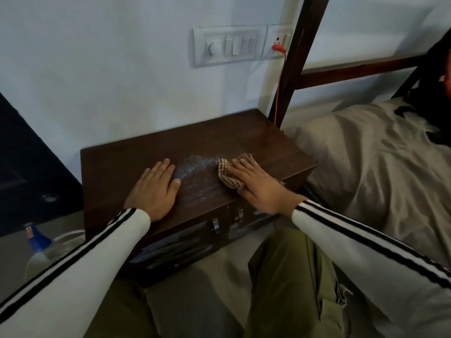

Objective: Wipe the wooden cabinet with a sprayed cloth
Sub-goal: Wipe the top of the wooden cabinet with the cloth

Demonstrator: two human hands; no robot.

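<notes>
Flatly, left hand [153,190] spread on dark wooden cabinet [268,142], right hand [258,189] flat, pressing crumpled checked cloth [225,178]

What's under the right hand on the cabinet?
A checked cloth, pressed onto the wooden cabinet top by the right hand. The cloth's middle and the wood beneath are covered.

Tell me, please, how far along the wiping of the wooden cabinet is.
Early on. Done: spray is on, a whitish patch on the cabinet top. In hand: the right hand presses the checked cloth at the patch's right edge; the left hand rests flat at its left. Left: the patch is unwiped, likely the rest too.
</notes>
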